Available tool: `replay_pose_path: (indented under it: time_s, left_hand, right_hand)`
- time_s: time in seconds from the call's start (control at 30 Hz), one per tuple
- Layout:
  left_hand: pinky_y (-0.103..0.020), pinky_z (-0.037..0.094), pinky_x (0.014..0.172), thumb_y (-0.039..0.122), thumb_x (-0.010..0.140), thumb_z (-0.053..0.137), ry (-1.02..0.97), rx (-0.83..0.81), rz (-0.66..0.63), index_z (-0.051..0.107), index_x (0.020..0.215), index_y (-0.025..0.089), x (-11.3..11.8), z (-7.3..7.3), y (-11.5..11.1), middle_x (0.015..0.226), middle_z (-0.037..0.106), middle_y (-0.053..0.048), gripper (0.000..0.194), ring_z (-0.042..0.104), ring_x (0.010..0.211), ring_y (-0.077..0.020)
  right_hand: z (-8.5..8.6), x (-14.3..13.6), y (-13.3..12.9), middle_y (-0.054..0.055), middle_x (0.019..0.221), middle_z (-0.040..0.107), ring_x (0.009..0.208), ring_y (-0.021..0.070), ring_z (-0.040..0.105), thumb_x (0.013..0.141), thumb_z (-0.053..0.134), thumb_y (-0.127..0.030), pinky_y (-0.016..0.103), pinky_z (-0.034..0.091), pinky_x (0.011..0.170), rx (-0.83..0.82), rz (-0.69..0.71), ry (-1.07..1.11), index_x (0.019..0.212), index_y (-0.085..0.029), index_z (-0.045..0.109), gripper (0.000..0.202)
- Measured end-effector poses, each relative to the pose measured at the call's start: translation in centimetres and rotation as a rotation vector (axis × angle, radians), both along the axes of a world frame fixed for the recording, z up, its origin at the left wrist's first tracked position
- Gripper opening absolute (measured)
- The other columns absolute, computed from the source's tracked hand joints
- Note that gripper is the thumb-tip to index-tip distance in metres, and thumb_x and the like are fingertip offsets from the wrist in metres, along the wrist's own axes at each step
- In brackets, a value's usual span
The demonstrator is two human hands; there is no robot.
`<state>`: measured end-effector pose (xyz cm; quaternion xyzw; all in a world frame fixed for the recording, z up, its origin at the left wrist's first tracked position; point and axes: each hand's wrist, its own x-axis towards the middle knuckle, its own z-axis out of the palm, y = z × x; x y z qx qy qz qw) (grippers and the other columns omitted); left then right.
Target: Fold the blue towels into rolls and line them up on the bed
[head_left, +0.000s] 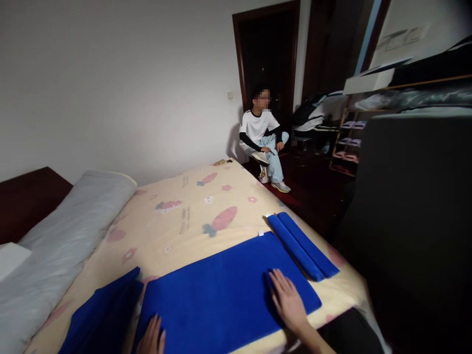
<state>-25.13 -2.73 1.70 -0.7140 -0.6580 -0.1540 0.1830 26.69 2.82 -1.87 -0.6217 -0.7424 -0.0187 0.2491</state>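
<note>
A blue cloth (pixel 214 290) lies spread flat on the patterned bed sheet (pixel 147 246). My left hand (pixel 152 337) rests at its near left edge, fingers stretched out and partly cut off by the frame. Toward the cloth's right side, my right hand (pixel 287 300) lies palm down with its fingers extended. Neither hand grips anything. Two narrow blue rolls (pixel 300 246) sit side by side beyond the cloth's right edge. Another blue cloth (pixel 105 312), loosely bunched, is to the left of the flat one. A small white tag shows on the flat cloth's far edge.
A grey pillow (pixel 88 211) lies at the bed's left side. Past the bed's far corner, a person (pixel 258 128) sits by a dark door (pixel 267 54). On the right stand a shoe rack (pixel 346 142) and a large dark panel (pixel 416 211).
</note>
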Motion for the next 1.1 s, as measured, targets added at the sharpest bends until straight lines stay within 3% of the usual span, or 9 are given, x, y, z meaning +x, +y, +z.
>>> replay_pose_path:
  time_s: [0.13, 0.23, 0.37, 0.53, 0.8, 0.87, 0.97, 1.07, 1.1]
  left_hand:
    - [-0.033, 0.047, 0.102, 0.028, 0.093, 0.036, 0.102, -0.001, -0.126, 0.034, 0.146, 0.024, 10.7, 0.4, 3.7, 0.146, 0.049, -0.003, 0.053, 0.045, 0.134, -0.0163]
    - [-0.035, 0.04, 0.108, 0.018, 0.092, 0.033, 0.121, -0.018, -0.19, 0.015, 0.151, 0.024, 18.0, -1.1, 4.8, 0.151, 0.042, -0.003, 0.062, 0.039, 0.138, -0.0158]
    - [-0.035, 0.039, 0.109, 0.018, 0.092, 0.032, 0.084, -0.045, -0.246, 0.011, 0.151, 0.023, 21.6, -3.8, 3.7, 0.15, 0.042, -0.003, 0.063, 0.041, 0.137, -0.0155]
    - [-0.036, 0.037, 0.112, 0.021, 0.094, 0.034, 0.052, -0.096, -0.208, 0.012, 0.15, 0.024, 21.3, -4.0, 2.6, 0.151, 0.041, -0.001, 0.061, 0.039, 0.137, -0.0141]
    - [-0.04, 0.035, 0.114, 0.027, 0.096, 0.03, 0.038, -0.267, -0.129, 0.018, 0.149, 0.028, 21.1, -2.5, 2.3, 0.153, 0.035, 0.0, 0.054, 0.036, 0.14, -0.0165]
    - [-0.042, 0.035, 0.113, 0.031, 0.096, 0.028, 0.018, -0.315, -0.054, 0.023, 0.148, 0.029, 19.0, -2.5, 1.9, 0.153, 0.035, 0.0, 0.052, 0.036, 0.14, -0.0171]
    - [-0.045, 0.039, 0.11, 0.039, 0.095, 0.025, -0.038, -0.34, 0.134, 0.03, 0.146, 0.032, 13.3, -2.8, 0.3, 0.151, 0.039, 0.001, 0.052, 0.039, 0.138, -0.0186]
    - [-0.048, 0.05, 0.097, 0.045, 0.093, 0.027, -0.1, -0.225, 0.328, 0.029, 0.147, 0.032, 6.8, -3.2, -2.5, 0.147, 0.047, -0.004, 0.056, 0.048, 0.132, -0.0223]
    - [-0.051, 0.05, 0.095, 0.048, 0.09, 0.031, -0.093, -0.157, 0.311, 0.029, 0.148, 0.032, 5.2, -3.3, -3.7, 0.146, 0.049, -0.006, 0.06, 0.048, 0.132, -0.025]
  right_hand:
    - [3.3, -9.7, -0.2, 0.005, 0.155, 0.03, 0.143, 0.0218, 0.028, 0.094, 0.035, -0.025, 0.042, 0.028, 0.115, -0.141, 0.302, 0.095, 0.149, -0.025, 0.033, 0.055]
    - [3.7, -14.7, -0.1, 0.005, 0.156, 0.027, 0.143, 0.0203, 0.027, 0.091, 0.035, -0.017, 0.041, 0.028, 0.116, -0.223, 0.391, 0.134, 0.15, -0.024, 0.027, 0.06]
    - [1.7, -16.1, -0.2, 0.007, 0.155, 0.028, 0.143, 0.0218, 0.029, 0.093, 0.037, -0.023, 0.041, 0.029, 0.116, -0.249, 0.404, 0.126, 0.151, -0.019, 0.023, 0.06]
    - [0.3, -15.6, -0.7, 0.005, 0.156, 0.023, 0.144, 0.0214, 0.024, 0.093, 0.036, -0.022, 0.043, 0.024, 0.118, -0.268, 0.398, 0.094, 0.151, -0.019, 0.02, 0.06]
    - [1.7, -14.3, -0.5, 0.004, 0.157, 0.02, 0.144, 0.0255, 0.025, 0.098, 0.032, -0.041, 0.049, 0.023, 0.117, -0.314, 0.393, 0.112, 0.151, -0.025, 0.022, 0.056]
    - [1.7, -12.3, -0.3, 0.005, 0.157, 0.021, 0.143, 0.0261, 0.026, 0.098, 0.031, -0.048, 0.05, 0.024, 0.116, -0.311, 0.334, 0.102, 0.151, -0.026, 0.024, 0.057]
    - [0.9, -7.5, -0.2, 0.005, 0.156, 0.027, 0.143, 0.0253, 0.029, 0.097, 0.029, -0.053, 0.05, 0.026, 0.115, -0.251, 0.177, 0.073, 0.15, -0.027, 0.028, 0.058]
    - [-0.5, -1.6, -0.6, 0.005, 0.154, 0.034, 0.141, 0.0254, 0.033, 0.096, 0.031, -0.055, 0.05, 0.026, 0.114, -0.137, -0.016, 0.037, 0.148, -0.027, 0.033, 0.06]
    - [-0.9, 0.3, -0.8, 0.006, 0.153, 0.036, 0.141, 0.0259, 0.033, 0.095, 0.031, -0.055, 0.05, 0.026, 0.113, -0.104, -0.071, 0.022, 0.148, -0.026, 0.034, 0.061]
